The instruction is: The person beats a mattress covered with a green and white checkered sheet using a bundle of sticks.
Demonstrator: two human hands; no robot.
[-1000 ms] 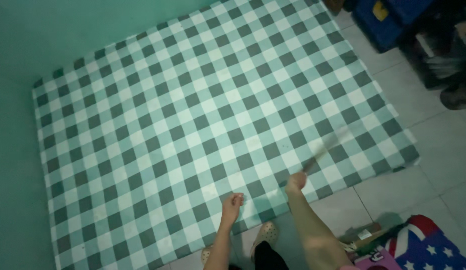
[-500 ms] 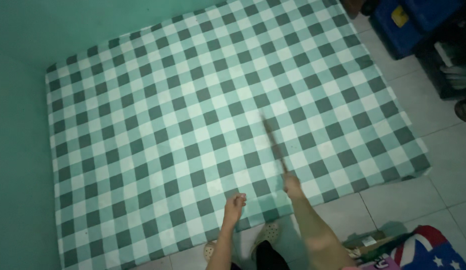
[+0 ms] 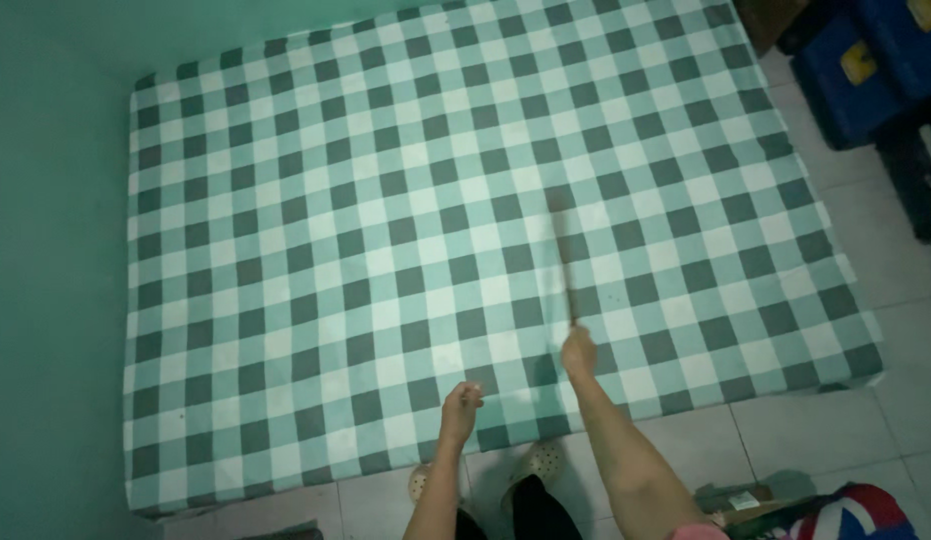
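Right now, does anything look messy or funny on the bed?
Nothing stands out. The checked mattress lies flat and smooth in the corner. The right hand holds a thin stick over it, blurred; the left hand holds nothing.

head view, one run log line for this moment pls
right hand: grips thin stick | left hand: loosely curled, holds nothing | below: checked mattress

A small yellow label [image 3: 859,62] sits on a blue bin [image 3: 844,85] at upper right; a white tag [image 3: 746,497] lies on a brown package [image 3: 731,500] at the lower right edge.
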